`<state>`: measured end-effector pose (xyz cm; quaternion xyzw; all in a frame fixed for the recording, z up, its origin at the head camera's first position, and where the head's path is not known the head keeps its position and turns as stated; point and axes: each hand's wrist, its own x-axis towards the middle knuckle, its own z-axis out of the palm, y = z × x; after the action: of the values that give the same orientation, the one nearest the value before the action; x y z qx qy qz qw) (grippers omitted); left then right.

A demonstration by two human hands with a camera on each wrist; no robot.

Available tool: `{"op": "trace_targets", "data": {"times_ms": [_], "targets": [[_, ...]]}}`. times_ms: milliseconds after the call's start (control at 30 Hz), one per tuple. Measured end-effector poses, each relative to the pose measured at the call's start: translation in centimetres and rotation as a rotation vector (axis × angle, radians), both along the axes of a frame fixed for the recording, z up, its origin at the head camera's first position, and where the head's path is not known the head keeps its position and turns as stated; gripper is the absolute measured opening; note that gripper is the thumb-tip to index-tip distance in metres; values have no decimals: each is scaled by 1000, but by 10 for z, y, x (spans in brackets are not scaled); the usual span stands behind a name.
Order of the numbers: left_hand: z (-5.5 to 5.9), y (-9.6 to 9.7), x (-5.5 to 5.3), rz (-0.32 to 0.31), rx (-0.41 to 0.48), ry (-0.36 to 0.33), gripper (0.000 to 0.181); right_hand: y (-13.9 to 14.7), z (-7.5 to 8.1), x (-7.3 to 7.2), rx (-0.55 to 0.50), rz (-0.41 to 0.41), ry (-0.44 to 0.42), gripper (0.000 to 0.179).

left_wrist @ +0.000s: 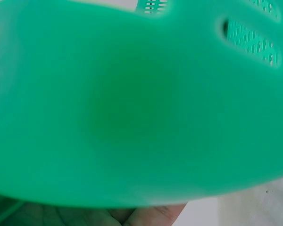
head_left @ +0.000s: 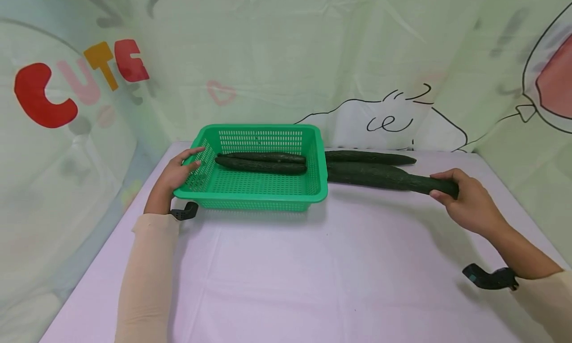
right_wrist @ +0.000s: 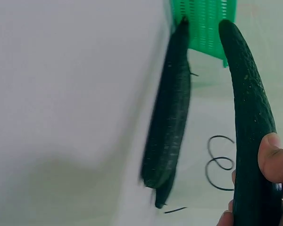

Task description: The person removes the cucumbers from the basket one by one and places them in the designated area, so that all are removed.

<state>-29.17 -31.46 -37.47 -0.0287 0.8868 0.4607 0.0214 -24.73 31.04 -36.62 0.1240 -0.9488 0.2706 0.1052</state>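
The fingers of the right hand point(head_left: 475, 204) grasp one end of a dark green cucumber point(right_wrist: 247, 89), thumb on one side and fingertips on the other; its free end points toward the green basket point(head_left: 259, 196). The left hand point(head_left: 176, 174) grasps the basket's left rim, thumb and forefinger reaching over the edge. Two more cucumbers point(head_left: 371, 157) lie beside the basket's right wall near the tabletop's point(head_left: 277, 273) far edge; the right wrist view shows a gap between them and the held one. A broad stretch of tabletop, covered in smooth pale cloth, runs in front. Inside the slotted plastic basket, two slimmer, wrinkled cucumbers point(head_left: 263, 165) lie side by side. A printed fabric backdrop point(head_left: 277, 60) rises close behind.
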Motion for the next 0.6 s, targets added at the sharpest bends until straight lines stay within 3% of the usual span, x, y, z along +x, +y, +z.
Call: {"op": "trace_targets", "data": {"times_ms": [333,600], "targets": [[-4,-2,-2,11,26,0,51,-18,-24,-13,31,36,-58,38],[-3,-1,-2,13,23,-1,51,-33,-35,-22,26,65,-91,42]]}}
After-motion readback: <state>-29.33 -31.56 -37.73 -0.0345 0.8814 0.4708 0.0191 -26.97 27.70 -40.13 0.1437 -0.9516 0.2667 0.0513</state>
